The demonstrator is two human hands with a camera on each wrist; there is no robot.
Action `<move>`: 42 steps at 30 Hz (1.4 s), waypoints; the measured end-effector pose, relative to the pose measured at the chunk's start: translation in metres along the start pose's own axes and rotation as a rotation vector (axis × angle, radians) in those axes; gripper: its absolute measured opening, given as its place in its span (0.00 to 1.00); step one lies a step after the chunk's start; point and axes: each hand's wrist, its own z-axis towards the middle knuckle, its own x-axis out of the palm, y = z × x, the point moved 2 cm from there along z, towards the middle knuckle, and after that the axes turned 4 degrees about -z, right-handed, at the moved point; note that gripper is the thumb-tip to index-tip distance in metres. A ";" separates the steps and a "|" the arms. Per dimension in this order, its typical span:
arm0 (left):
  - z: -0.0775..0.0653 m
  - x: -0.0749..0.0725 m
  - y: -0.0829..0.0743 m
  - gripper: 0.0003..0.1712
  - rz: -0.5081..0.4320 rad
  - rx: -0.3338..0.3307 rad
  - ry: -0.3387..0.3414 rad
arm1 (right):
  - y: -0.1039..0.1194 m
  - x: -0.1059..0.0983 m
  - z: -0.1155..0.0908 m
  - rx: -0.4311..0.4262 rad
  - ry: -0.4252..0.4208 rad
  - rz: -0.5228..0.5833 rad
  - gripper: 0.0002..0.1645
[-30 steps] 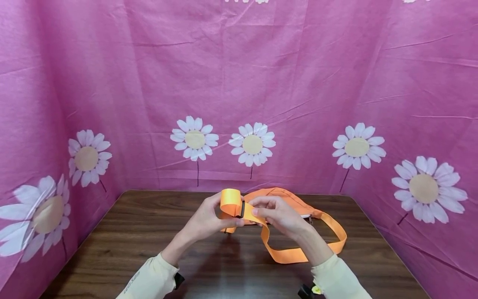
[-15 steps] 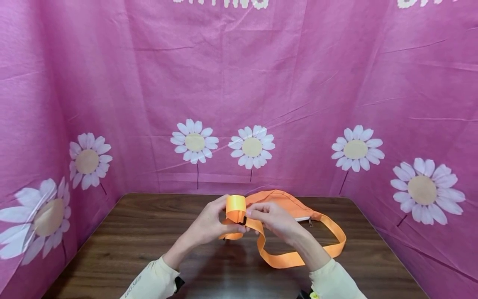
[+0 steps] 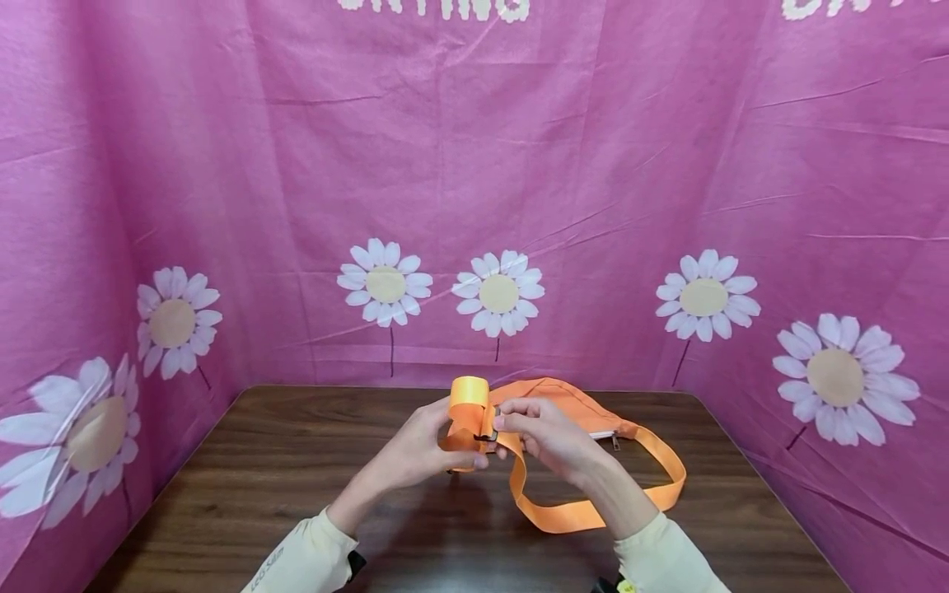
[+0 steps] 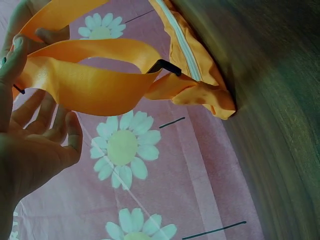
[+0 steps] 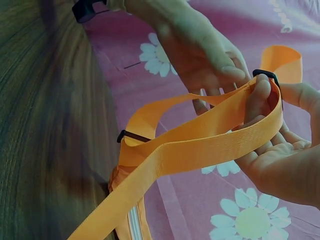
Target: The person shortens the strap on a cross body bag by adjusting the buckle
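Note:
An orange waist bag (image 3: pixel 552 397) lies on the table, its webbing strap (image 3: pixel 470 392) raised in a loop between both hands. My right hand (image 3: pixel 556 435) pinches a black strap slider (image 5: pixel 265 74) with thumb and index finger, and the strap's short tail (image 5: pixel 283 62) stands up beyond it. My left hand (image 3: pixel 411 447) curls round the strap loop from the left, its thumb below the slider and some fingers hidden behind the webbing. A second black slider (image 5: pixel 134 136) sits lower on the strap, close to the bag's end.
The rest of the strap (image 3: pixel 567 517) curves over the dark wooden table (image 3: pixel 311 527) to the bag's right end. A zip pull (image 3: pixel 615 442) hangs at that end. Pink cloth (image 3: pixel 593 165) with printed daisies walls the back and sides.
My right fingers have shifted from the flat strap onto the slider, which has turned. The strap loop has moved slightly right. My left thumb now lies lower, and the head view has tilted up a little.

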 end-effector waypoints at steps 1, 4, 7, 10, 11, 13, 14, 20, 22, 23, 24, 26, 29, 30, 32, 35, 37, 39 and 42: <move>0.000 0.000 0.000 0.28 0.011 0.021 -0.004 | 0.000 0.000 0.000 -0.001 -0.001 0.010 0.12; 0.000 0.000 0.000 0.24 0.036 0.073 -0.019 | 0.001 0.000 0.000 -0.009 -0.010 0.035 0.11; 0.001 0.001 0.000 0.23 0.051 0.090 -0.030 | 0.003 0.000 -0.001 -0.017 -0.026 0.056 0.10; 0.001 0.001 0.000 0.20 0.085 0.087 -0.030 | 0.006 -0.001 -0.003 -0.040 -0.031 0.062 0.08; 0.000 0.000 0.000 0.20 0.093 0.081 -0.028 | 0.007 -0.002 -0.004 -0.051 -0.032 0.065 0.07; 0.000 0.000 0.001 0.20 0.108 0.067 -0.024 | 0.010 -0.004 -0.006 -0.073 -0.033 0.078 0.06; 0.000 0.000 0.001 0.20 0.114 0.057 -0.022 | 0.011 -0.005 -0.007 -0.085 -0.034 0.087 0.06; -0.001 -0.004 0.009 0.25 0.099 0.018 0.001 | 0.022 -0.011 -0.014 -0.139 -0.056 0.140 0.08; -0.002 -0.006 0.013 0.26 0.099 0.018 0.018 | 0.025 -0.013 -0.016 -0.159 -0.063 0.144 0.09; -0.002 -0.007 0.014 0.26 0.100 0.018 0.029 | 0.027 -0.014 -0.017 -0.170 -0.069 0.147 0.09; -0.002 -0.008 0.016 0.26 0.108 0.021 0.039 | 0.028 -0.016 -0.017 -0.181 -0.074 0.146 0.09; -0.002 -0.009 0.019 0.27 0.124 0.026 0.055 | 0.029 -0.018 -0.019 -0.208 -0.078 0.152 0.09; -0.003 -0.012 0.025 0.27 0.138 0.018 0.065 | 0.032 -0.022 -0.021 -0.237 -0.087 0.158 0.10; -0.004 -0.013 0.027 0.27 0.140 0.016 0.067 | 0.032 -0.023 -0.021 -0.243 -0.087 0.155 0.10; -0.005 -0.016 0.031 0.28 0.130 0.009 0.073 | 0.034 -0.024 -0.022 -0.249 -0.090 0.150 0.11; -0.006 -0.018 0.036 0.27 0.117 0.015 0.082 | 0.035 -0.024 -0.022 -0.246 -0.103 0.141 0.11; -0.006 -0.020 0.038 0.26 0.122 0.032 0.086 | 0.035 -0.025 -0.022 -0.241 -0.112 0.139 0.10; -0.006 -0.021 0.040 0.25 0.142 0.051 0.088 | 0.035 -0.025 -0.022 -0.236 -0.123 0.141 0.11; -0.007 -0.023 0.043 0.25 0.185 0.063 0.095 | 0.036 -0.027 -0.022 -0.242 -0.143 0.148 0.11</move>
